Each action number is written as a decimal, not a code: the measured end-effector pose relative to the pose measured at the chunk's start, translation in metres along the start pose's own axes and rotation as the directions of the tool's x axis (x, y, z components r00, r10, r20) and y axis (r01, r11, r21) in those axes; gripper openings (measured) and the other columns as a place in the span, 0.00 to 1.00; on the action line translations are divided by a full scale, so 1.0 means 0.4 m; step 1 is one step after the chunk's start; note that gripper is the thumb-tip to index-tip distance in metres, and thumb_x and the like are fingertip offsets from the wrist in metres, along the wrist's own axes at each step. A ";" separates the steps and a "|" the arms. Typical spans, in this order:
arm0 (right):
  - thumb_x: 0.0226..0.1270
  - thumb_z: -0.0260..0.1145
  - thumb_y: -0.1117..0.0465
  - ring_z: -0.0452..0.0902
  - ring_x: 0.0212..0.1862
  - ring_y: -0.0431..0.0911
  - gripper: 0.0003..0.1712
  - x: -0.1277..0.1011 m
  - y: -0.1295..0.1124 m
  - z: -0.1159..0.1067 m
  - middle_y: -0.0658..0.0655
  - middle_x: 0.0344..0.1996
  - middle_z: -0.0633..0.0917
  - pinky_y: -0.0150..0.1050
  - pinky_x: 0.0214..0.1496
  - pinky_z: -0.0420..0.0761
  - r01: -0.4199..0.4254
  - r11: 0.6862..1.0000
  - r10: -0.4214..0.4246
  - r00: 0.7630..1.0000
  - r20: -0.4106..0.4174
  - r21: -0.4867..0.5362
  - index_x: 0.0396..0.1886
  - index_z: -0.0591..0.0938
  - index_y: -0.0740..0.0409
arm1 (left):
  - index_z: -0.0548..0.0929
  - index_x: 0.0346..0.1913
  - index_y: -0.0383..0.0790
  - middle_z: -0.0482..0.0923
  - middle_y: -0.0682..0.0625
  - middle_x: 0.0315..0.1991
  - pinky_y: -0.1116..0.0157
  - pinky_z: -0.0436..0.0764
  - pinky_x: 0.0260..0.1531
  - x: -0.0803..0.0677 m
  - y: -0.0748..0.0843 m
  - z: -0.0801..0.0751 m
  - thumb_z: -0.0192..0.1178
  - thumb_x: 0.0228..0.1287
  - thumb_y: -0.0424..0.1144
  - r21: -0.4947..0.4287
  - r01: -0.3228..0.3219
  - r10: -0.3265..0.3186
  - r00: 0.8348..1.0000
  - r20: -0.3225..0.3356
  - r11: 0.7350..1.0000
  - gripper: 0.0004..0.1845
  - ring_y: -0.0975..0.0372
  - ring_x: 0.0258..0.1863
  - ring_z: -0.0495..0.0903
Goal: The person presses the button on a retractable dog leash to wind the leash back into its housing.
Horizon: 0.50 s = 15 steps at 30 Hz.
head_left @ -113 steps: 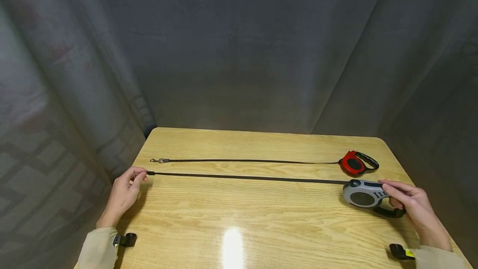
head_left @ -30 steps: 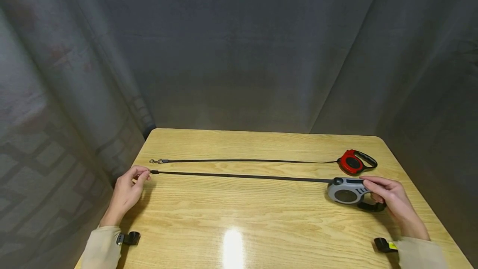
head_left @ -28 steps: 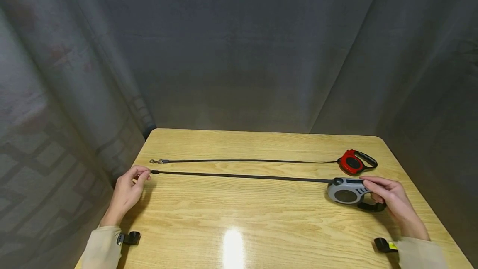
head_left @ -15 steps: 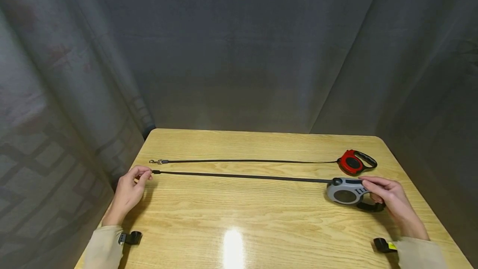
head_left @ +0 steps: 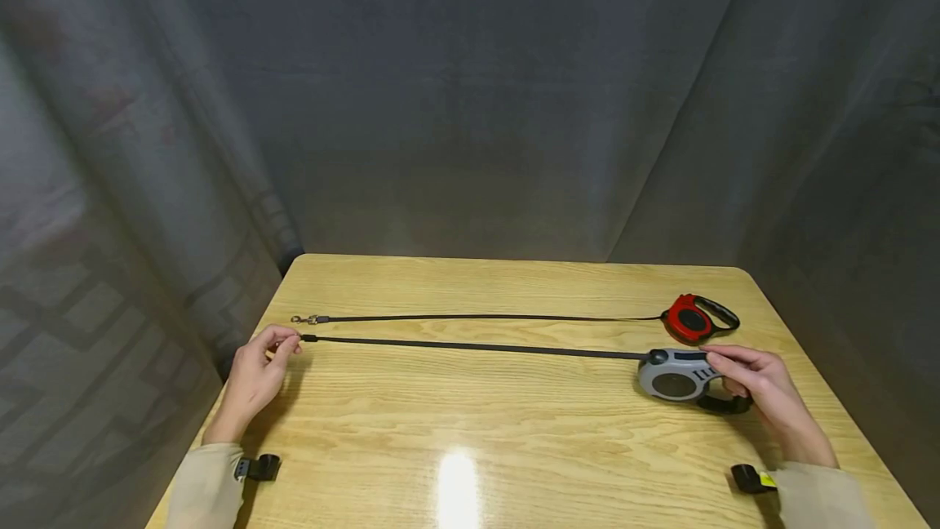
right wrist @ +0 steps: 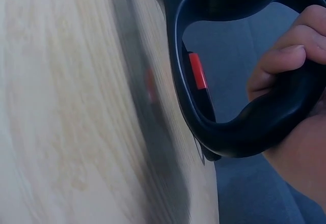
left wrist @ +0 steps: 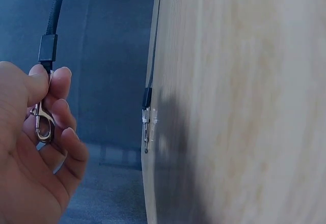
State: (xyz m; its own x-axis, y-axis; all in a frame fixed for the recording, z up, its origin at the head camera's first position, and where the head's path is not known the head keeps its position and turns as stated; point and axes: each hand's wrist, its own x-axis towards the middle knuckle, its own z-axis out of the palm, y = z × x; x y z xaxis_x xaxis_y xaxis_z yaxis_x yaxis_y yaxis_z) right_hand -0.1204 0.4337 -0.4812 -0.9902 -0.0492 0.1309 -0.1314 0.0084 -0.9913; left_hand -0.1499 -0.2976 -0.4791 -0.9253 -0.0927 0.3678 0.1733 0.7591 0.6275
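Note:
A grey retractable leash (head_left: 676, 380) with a black handle (right wrist: 239, 127) rests at the right of the wooden table (head_left: 477, 423); my right hand (head_left: 756, 386) grips its handle, fingers curled round it. Its black strap (head_left: 470, 346) runs straight left to my left hand (head_left: 260, 366), which pinches the metal clip (left wrist: 42, 124) between thumb and fingers. A red retractable leash (head_left: 693, 320) lies just behind the grey one, its thin cord (head_left: 485, 317) stretched left to a clip (head_left: 303, 319) lying on the table.
Grey curtains (head_left: 470, 104) close in the table on all sides. The table's left edge (head_left: 250, 349) is right by my left hand. A glare spot (head_left: 457, 480) shows on the wood near the front.
The grey leash housing and my right hand have slid left, shortening the strap. My left hand has shifted slightly right with the clip. The red leash has not moved.

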 end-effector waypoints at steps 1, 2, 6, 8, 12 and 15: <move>0.79 0.58 0.76 0.53 0.22 0.55 0.22 0.001 -0.001 0.000 0.45 0.20 0.76 0.47 0.30 0.57 -0.003 1.000 0.003 1.000 0.003 -0.011 0.48 0.93 0.51 | 0.87 0.43 0.38 0.87 0.48 0.33 0.74 0.70 0.33 0.000 0.000 0.000 0.60 0.80 0.36 0.001 -0.002 0.002 1.000 -0.001 1.000 0.07 0.77 0.34 0.73; 0.79 0.58 0.76 0.53 0.22 0.55 0.21 0.002 -0.001 0.000 0.45 0.20 0.76 0.47 0.30 0.57 -0.007 1.000 0.007 1.000 0.003 -0.019 0.47 0.93 0.51 | 0.87 0.43 0.38 0.87 0.48 0.33 0.74 0.70 0.33 0.000 -0.001 0.000 0.60 0.80 0.35 0.002 -0.004 0.004 1.000 -0.002 1.000 0.07 0.77 0.34 0.73; 0.79 0.59 0.75 0.54 0.22 0.55 0.20 0.007 -0.003 0.001 0.44 0.20 0.77 0.47 0.30 0.58 -0.017 0.999 0.017 1.000 0.006 -0.030 0.47 0.93 0.52 | 0.86 0.43 0.38 0.87 0.48 0.33 0.74 0.70 0.32 0.000 -0.002 -0.001 0.61 0.80 0.34 0.008 -0.009 0.009 1.000 -0.006 1.000 0.06 0.78 0.33 0.73; 0.79 0.59 0.75 0.54 0.22 0.55 0.20 0.010 -0.006 0.001 0.44 0.21 0.77 0.47 0.31 0.57 -0.013 0.999 0.013 1.000 0.007 -0.032 0.47 0.93 0.53 | 0.86 0.43 0.38 0.87 0.48 0.33 0.74 0.70 0.32 0.001 -0.003 -0.001 0.60 0.80 0.34 0.011 -0.011 0.011 1.000 -0.009 1.000 0.06 0.78 0.33 0.73; 0.78 0.59 0.76 0.54 0.22 0.55 0.20 0.015 -0.011 0.002 0.44 0.22 0.78 0.48 0.30 0.56 -0.003 0.999 0.003 1.000 0.003 -0.036 0.47 0.93 0.53 | 0.86 0.43 0.38 0.87 0.47 0.33 0.74 0.70 0.32 0.002 -0.003 -0.001 0.60 0.80 0.33 0.012 -0.011 0.012 1.000 -0.009 1.000 0.06 0.78 0.33 0.73; 0.78 0.60 0.76 0.54 0.22 0.55 0.19 0.017 -0.011 0.004 0.44 0.21 0.77 0.48 0.30 0.56 -0.009 0.999 0.010 1.000 0.009 -0.044 0.48 0.93 0.55 | 0.86 0.43 0.39 0.87 0.47 0.33 0.74 0.70 0.33 0.002 -0.003 0.001 0.60 0.79 0.33 0.013 -0.012 0.012 1.000 -0.004 1.000 0.06 0.78 0.34 0.73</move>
State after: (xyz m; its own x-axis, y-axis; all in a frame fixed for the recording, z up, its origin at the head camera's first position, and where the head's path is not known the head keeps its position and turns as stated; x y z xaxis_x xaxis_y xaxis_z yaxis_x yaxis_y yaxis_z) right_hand -0.1264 0.4319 -0.4761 -0.9909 -0.0585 0.1210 -0.1241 0.0524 -0.9909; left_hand -0.1508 -0.2983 -0.4797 -0.9219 -0.0863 0.3776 0.1796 0.7684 0.6143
